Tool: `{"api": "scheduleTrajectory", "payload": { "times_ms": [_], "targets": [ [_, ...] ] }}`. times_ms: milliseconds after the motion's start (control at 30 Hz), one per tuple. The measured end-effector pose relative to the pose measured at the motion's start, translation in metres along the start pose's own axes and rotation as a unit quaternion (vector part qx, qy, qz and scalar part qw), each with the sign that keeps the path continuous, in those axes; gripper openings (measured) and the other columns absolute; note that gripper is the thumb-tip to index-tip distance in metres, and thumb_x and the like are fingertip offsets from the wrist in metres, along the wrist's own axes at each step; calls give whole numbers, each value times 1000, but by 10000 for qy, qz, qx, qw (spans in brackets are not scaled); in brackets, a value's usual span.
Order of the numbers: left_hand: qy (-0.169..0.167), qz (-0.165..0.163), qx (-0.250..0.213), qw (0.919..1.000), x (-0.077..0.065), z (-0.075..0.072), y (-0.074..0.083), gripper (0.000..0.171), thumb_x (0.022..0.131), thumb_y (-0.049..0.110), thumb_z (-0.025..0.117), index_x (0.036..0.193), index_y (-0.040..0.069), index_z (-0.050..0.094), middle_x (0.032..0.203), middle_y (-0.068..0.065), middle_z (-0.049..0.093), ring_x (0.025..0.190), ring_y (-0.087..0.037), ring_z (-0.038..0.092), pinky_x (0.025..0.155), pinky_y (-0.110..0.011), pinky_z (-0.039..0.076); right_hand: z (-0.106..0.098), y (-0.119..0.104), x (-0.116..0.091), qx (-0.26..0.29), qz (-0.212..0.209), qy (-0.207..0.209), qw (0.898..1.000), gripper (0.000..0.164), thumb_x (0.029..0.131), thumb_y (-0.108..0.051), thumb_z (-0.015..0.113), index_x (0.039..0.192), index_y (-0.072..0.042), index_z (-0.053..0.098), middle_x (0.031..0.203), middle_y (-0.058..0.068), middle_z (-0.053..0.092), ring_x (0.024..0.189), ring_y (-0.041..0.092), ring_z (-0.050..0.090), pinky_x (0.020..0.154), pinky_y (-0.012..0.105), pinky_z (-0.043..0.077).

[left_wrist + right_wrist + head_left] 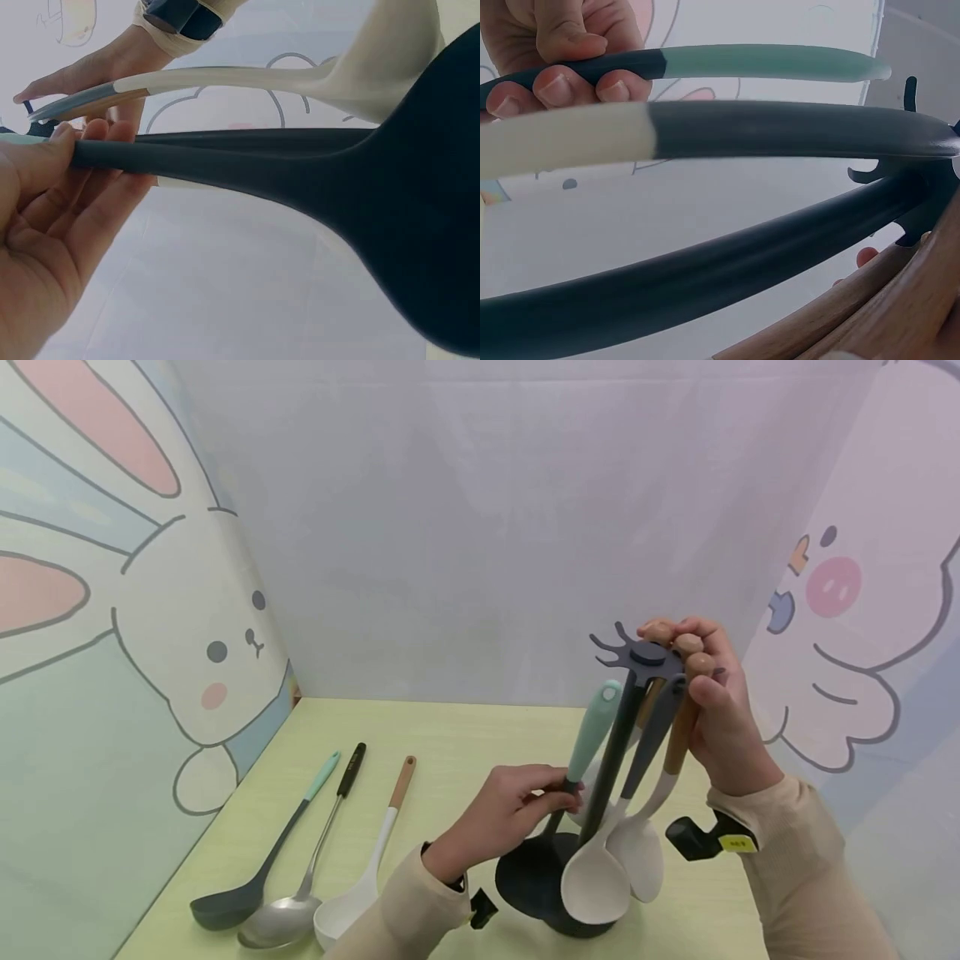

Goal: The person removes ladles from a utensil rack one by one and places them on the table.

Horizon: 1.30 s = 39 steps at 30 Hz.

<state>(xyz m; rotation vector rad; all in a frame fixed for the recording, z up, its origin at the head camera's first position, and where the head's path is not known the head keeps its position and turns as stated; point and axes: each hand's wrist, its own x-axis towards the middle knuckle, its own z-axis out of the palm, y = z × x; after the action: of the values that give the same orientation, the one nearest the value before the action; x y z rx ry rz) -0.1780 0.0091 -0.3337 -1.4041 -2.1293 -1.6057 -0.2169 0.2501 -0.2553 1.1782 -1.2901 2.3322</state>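
Observation:
A dark utensil stand (609, 760) with a hooked top and round base stands at the right of the table. Several utensils surround its post. My left hand (517, 810) pinches a mint-handled utensil (592, 731) at its dark neck; its dark head (420, 195) is broad and rounded. At the stand's top, my right hand (723, 718) grips wooden handles (681, 735) of white utensils, thumb in front. Beside them is a white spoon (596, 881) with a grey handle (780, 129), bowl down. How each utensil hangs on the hooks is partly hidden.
On the table's left lie a dark ladle (232, 902) with a mint handle, a metal spoon (281, 922) with a black handle, and a white ladle (348, 906) with a wooden handle. Cartoon-printed panels (225, 552) and a plain back wall (480, 527) enclose the table.

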Motion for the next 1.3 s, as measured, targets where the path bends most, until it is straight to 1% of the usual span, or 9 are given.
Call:
{"api": "scheduleTrajectory", "payload": {
  "times_ms": [100, 200, 333, 467, 533, 667, 833, 1100, 1300],
  "targets": [
    [34, -42, -15, 10000, -2, -4, -3, 9, 96, 0, 62, 102, -4, 68, 96, -13, 72, 87, -12, 72, 75, -23, 58, 0, 0, 0, -29, -5, 9, 10000, 55, 86, -14, 77, 123, 0, 40, 121, 16, 61, 128, 30, 44, 107, 33, 39],
    [75, -86, -136, 9998, -4, -8, -5, 9, 96, -1, 62, 101, -5, 68, 97, -15, 72, 86, -16, 72, 75, -25, 59, 0, 0, 0, -56, 5, 34, 10000, 55, 86, -14, 77, 123, 0, 40, 121, 16, 62, 127, 30, 45, 107, 33, 39],
    [115, -134, -143, 9997, -7, -12, -8, 9, 96, -2, 62, 102, -5, 68, 98, -16, 72, 86, -16, 73, 76, -26, 59, 0, 0, 1, -51, 18, 55, 10000, 55, 86, -14, 77, 123, 0, 40, 121, 16, 62, 127, 30, 45, 107, 33, 39],
    [165, -275, -199, 9993, -10, -16, -11, 9, 96, -1, 62, 101, -5, 68, 97, -18, 71, 86, -18, 73, 76, -27, 59, 0, 0, 1, -26, 10, 59, 10000, 54, 86, -13, 77, 122, 0, 40, 120, 16, 62, 127, 30, 44, 107, 33, 38],
    [194, -349, -189, 9990, -11, -18, -12, 9, 96, 0, 62, 101, -4, 69, 97, -17, 71, 85, -18, 73, 75, -27, 59, 0, 0, 1, -17, 19, 66, 10000, 54, 86, -13, 77, 122, 0, 40, 119, 16, 61, 127, 30, 44, 107, 34, 38],
    [259, -485, -168, 9983, -13, -22, -15, 9, 97, 1, 62, 101, -3, 69, 95, -14, 72, 85, -20, 73, 74, -27, 60, 0, 0, 1, -31, 51, 50, 10000, 54, 86, -13, 76, 123, 0, 39, 120, 16, 61, 128, 29, 44, 107, 34, 37],
    [395, -803, -164, 9959, -16, -26, -19, 11, 97, 3, 63, 104, -3, 69, 95, -13, 72, 84, -25, 73, 73, -28, 60, -1, 1, 1, -24, 58, 30, 10000, 54, 86, -13, 76, 123, 0, 39, 121, 16, 60, 128, 29, 44, 108, 33, 38],
    [585, -1401, -241, 9881, -19, -33, -27, 16, 97, 4, 63, 109, -5, 69, 95, -15, 72, 85, -24, 73, 70, -29, 60, -2, 1, 1, -54, 52, 7, 10000, 53, 86, -13, 76, 123, 0, 40, 122, 16, 60, 128, 30, 44, 108, 34, 38],
    [562, -1696, -246, 9836, -23, -38, -36, 17, 98, 4, 62, 109, -6, 68, 95, -16, 71, 86, -27, 72, 70, -28, 60, -2, 1, 1, -67, 64, 27, 10000, 52, 86, -13, 76, 122, -1, 40, 121, 16, 60, 128, 30, 44, 108, 34, 38]
  ]
}}
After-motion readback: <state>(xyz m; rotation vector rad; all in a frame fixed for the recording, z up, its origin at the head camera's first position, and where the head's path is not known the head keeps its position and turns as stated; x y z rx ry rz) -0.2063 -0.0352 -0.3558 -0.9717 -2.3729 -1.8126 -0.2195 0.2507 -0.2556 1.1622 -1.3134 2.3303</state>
